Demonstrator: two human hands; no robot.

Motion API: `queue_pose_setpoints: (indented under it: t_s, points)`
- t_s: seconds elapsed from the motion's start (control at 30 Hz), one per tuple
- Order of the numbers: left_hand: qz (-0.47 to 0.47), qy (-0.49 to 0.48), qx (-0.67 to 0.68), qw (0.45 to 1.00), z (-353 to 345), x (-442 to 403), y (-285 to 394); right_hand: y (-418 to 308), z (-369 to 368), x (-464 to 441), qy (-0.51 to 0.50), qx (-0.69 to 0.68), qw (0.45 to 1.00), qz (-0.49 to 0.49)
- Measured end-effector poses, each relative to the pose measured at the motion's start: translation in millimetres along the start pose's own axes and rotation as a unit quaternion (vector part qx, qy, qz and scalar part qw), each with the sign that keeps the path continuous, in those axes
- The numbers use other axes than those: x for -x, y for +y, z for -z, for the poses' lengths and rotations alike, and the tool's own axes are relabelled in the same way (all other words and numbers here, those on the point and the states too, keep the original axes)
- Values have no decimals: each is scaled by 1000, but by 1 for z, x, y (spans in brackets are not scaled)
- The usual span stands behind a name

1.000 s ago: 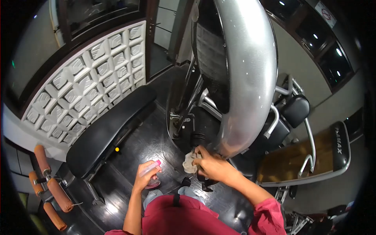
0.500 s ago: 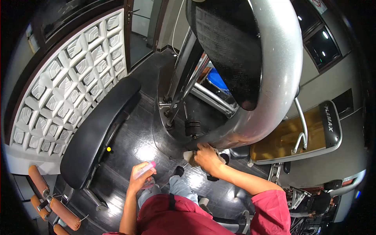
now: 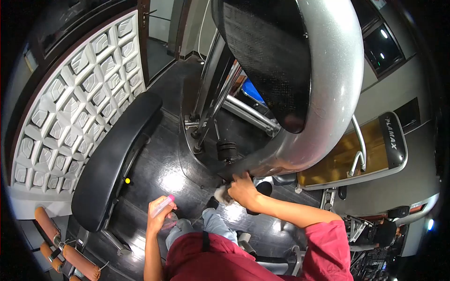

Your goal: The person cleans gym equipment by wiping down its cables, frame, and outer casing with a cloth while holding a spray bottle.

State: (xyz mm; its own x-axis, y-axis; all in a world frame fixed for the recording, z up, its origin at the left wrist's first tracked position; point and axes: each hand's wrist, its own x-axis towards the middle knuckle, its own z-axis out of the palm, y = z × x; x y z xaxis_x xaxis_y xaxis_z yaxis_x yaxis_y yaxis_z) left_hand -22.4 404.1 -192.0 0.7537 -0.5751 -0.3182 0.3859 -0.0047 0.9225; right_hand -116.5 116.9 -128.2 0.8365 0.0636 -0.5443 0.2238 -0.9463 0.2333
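My left hand (image 3: 158,214) is closed around a small clear spray bottle (image 3: 162,206) with a pink top, held low in front of my legs. My right hand (image 3: 244,193) grips a greyish-white cloth (image 3: 223,195), its bunched end hanging out beside my fingers. That hand is at the lower end of the thick silver frame (image 3: 286,159) of a gym machine, fingertips against its underside. Exactly how the cloth meets the frame is hidden behind my hand.
A long black padded bench (image 3: 117,159) stands at the left, beside a white patterned wall panel (image 3: 79,103). Brown foam rollers (image 3: 80,263) sit at the lower left. On the right is a machine with an amber panel (image 3: 344,164). Dark glossy flooring (image 3: 171,180) lies between them.
The view has shifted slightly, so the surroundings sit further left. My left hand has moved a little left with the spray bottle. My right hand and the cloth are slightly lower and further left.
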Motion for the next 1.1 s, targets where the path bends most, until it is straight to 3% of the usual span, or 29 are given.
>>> queue_pose_setpoints:
  t_s: [0.13, 0.33, 0.4, 0.47, 0.53, 0.6, 0.67, 0.83, 0.93, 1.1]
  points:
    - [7, -7, 9, 1000, -6, -2, -2, 0, 34, 28, -6, 5, 999, -49]
    - [8, -13, -6, 1000, -12, 1, -2, -9, -2, -7, 20, 57, 998, -19]
    - [7, -15, -19, 1000, -13, 4, -1, -17, -26, -30, -47, 47, 998, -2]
    - [15, -19, -1, 1000, -14, 8, 2, -30, -53, -44, -26, 78, 996, -17]
    - [15, -16, -2, 1000, -11, 12, 4, -36, -52, -47, -82, 145, 986, -8]
    - [15, -14, 0, 1000, -8, 14, 3, -30, -48, -37, -109, 121, 987, -3]
    - [6, -14, 17, 1000, -4, 13, -1, -20, -39, -17, -42, 46, 998, 31]
    - [16, -19, 1, 1000, -1, 11, -2, -8, 6, 29, 35, 50, 997, 45]
    - [19, -23, -11, 999, 0, 11, 1, -15, 20, 39, 6, 52, 998, -24]
    - [24, -35, -16, 999, -2, 8, -1, -19, 4, 18, 13, 76, 997, -16]
